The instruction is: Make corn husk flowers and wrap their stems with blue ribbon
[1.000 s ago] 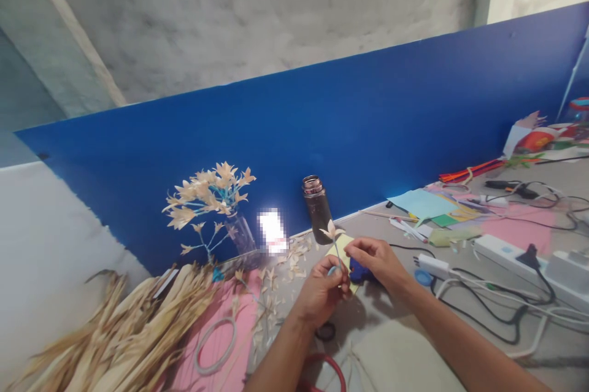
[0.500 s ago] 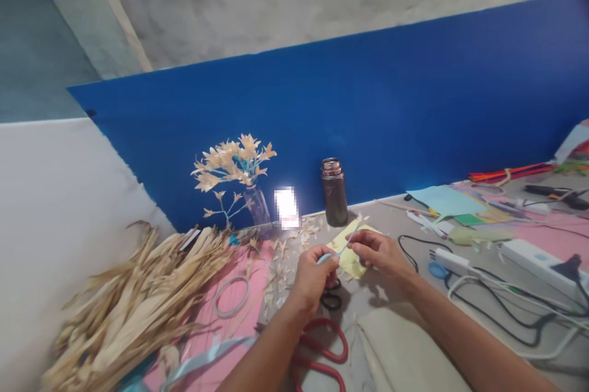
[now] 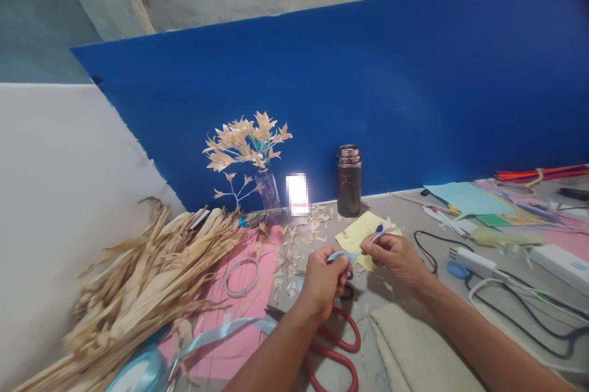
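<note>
My left hand (image 3: pixel 321 281) is closed, pinching a light blue ribbon (image 3: pixel 341 254) between thumb and fingers. My right hand (image 3: pixel 399 259) is closed on a thin flower stem (image 3: pixel 376 237) covered in light blue. Past its fingers, a small pale flower (image 3: pixel 389 226) shows at the stem's upper end. The ribbon stretches across the short gap between both hands. Yellow paper (image 3: pixel 352 234) lies on the table just behind them. Red-handled scissors (image 3: pixel 335 355) rest below my left wrist, their blades partly hidden by the forearm.
Dried husks (image 3: pixel 151 306) are heaped at left beside pink paper (image 3: pixel 216 355) and a ribbon roll (image 3: pixel 138 373). A glass bottle with pale flowers (image 3: pixel 246 140) and a dark flask (image 3: pixel 350 186) stand by the blue panel. Cables and a power strip (image 3: pixel 559 266) lie right.
The view has tilted down and shifted left. My right hand has turned and closed more around the stem, and the blue strip between my hands looks wider and flatter.
</note>
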`<state>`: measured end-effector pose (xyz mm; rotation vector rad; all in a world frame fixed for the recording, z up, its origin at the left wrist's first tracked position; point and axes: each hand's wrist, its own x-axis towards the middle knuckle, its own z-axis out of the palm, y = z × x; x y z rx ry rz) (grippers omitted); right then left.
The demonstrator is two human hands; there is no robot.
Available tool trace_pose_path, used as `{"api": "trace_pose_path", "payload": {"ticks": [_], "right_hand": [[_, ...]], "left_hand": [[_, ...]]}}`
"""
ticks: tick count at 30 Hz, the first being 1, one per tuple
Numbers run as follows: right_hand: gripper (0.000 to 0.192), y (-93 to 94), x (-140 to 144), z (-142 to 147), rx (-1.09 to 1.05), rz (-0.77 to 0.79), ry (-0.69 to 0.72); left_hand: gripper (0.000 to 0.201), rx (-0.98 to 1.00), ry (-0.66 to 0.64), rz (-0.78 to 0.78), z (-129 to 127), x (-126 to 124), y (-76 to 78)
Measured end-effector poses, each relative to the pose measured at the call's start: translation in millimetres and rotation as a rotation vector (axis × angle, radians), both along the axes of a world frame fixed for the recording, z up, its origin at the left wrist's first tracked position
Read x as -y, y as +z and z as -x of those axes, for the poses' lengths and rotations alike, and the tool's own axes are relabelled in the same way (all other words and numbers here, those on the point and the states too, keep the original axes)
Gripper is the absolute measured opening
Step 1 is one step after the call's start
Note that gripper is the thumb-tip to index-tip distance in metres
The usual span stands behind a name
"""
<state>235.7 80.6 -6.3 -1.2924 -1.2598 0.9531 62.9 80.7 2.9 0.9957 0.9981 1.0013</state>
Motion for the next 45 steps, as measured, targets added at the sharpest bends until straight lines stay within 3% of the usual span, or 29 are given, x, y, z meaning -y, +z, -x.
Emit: {"api": "trace_pose_path", "payload": {"ticks": [5, 13, 21, 27, 30, 35, 39, 45], "right_hand": [[0.043, -6.6, -3.0, -1.0, 0.004, 0.022, 0.003], [0.045, -4.5, -3.0, -1.3, -0.030, 0.036, -0.018], [0.046, -3.2, -3.9, -3.0, -0.028, -0.041, 0.003], [0.035, -3.6, -15.6, -39.1, 0.624, -0.001, -0.111], [0.031, -5.8, -20.3, -59.4, 0.782, 0.059, -0.161], [0.014, -10.1, -20.0, -73.5, 0.957, 0.154, -0.121], [0.026, -13.4, -19.2, -73.5, 1.055, 0.181, -0.086], [0.022, -17.5, -19.0, -71.3, 1.106, 0.201, -0.048]], "left_hand": [[0.028, -0.121, 0.035, -0.102, -2.9, -1.6, -5.6], [0.038, 0.040, 0.053, -0.007, -1.0, -2.1, -2.7], [0.027, -0.053, 0.126, -0.134, -1.5, -4.0, -5.5], [0.018, -0.141, 0.219, -0.213, 8.4, -14.8, -6.8], [0.016, -0.122, 0.230, -0.209, 14.4, -24.3, -7.2], [0.010, -0.219, 0.180, -0.231, 11.7, -48.8, -7.7], [0.007, -0.385, 0.164, -0.326, -1.8, -70.3, -13.7], [0.021, -0.590, 0.184, -0.410, -15.0, -81.6, -27.6]]}}
